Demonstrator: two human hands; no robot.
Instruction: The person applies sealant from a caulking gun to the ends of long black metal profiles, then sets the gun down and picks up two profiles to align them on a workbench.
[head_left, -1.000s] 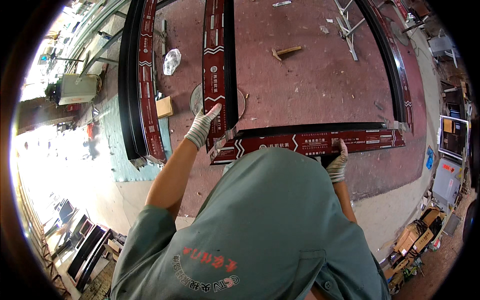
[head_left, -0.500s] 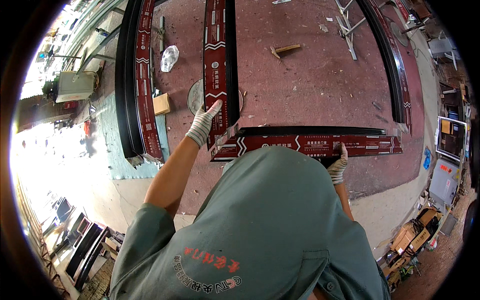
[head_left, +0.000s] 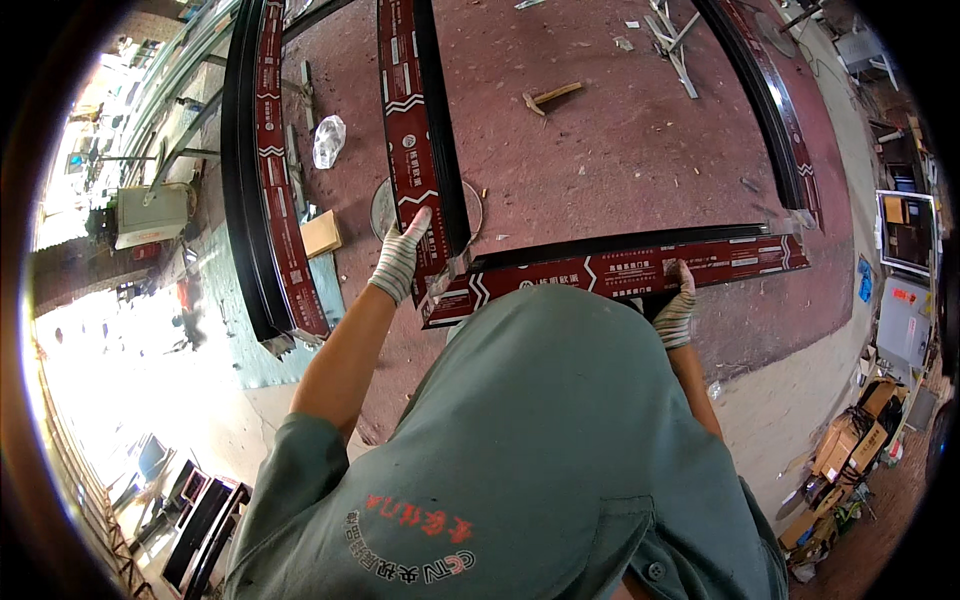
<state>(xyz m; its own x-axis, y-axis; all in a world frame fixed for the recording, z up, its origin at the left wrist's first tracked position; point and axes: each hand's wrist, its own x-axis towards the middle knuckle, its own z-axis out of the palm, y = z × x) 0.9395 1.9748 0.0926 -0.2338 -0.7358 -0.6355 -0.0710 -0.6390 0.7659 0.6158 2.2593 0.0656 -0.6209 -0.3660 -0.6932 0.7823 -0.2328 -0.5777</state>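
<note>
In a striped glove, my left hand (head_left: 400, 262) is wrapped round the near end of a long black window-frame profile (head_left: 405, 120) covered in dark red film, thumb on top. That end meets a crosswise profile (head_left: 625, 268) of the same kind at a corner, where clear wrap (head_left: 445, 277) hangs loose. My right hand (head_left: 676, 308), gloved alike, grips the crosswise profile's near edge right of its middle, thumb on the red face and fingers hidden beneath. Part of the near edge is hidden by my green shirt.
More film-covered profiles stand at the left (head_left: 270, 170) and right (head_left: 765, 110). On the red floor lie a hammer (head_left: 553, 97), a crumpled clear bag (head_left: 328, 142), a small wooden block (head_left: 321, 233) and pale metal strips (head_left: 675, 50). Cardboard boxes (head_left: 850, 440) are stacked at the right.
The crosswise profile has tilted, its right end now farther from me than its left. Both hands keep their grips, and the long profile leans slightly more to the left in view.
</note>
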